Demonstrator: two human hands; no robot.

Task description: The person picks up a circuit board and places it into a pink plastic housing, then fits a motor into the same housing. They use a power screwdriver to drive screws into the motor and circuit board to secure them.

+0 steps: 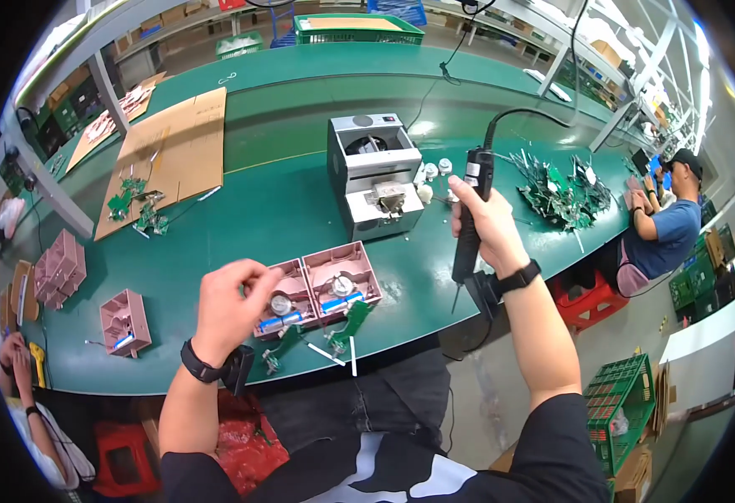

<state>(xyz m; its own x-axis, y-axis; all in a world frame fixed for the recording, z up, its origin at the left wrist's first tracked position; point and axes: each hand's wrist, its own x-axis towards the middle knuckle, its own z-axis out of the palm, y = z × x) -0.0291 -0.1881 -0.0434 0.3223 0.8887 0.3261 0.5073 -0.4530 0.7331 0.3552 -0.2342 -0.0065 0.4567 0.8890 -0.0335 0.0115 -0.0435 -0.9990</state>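
Note:
My right hand (489, 222) grips a black electric screwdriver (465, 251) upright, its thin bit pointing down over the table's front edge. The tool's cord loops up from its top. My left hand (232, 303) is curled, thumb and fingers drawn together; whatever may be between them is too small to make out. It hovers beside two pink plastic housings (366, 270) standing side by side. Each has a round metallic part (342, 285) and a blue cylindrical cell (342, 303) inside. Green circuit boards (350, 325) with white strips hang at their near side.
A grey machine (359, 184) stands behind the housings, white round parts (429, 172) beside it. Right lies a heap of circuit boards (560, 197). Left are another pink housing (124, 323), stacked housings (60, 267) and cardboard (185, 142). Co-workers sit at both ends, one at right (673, 222).

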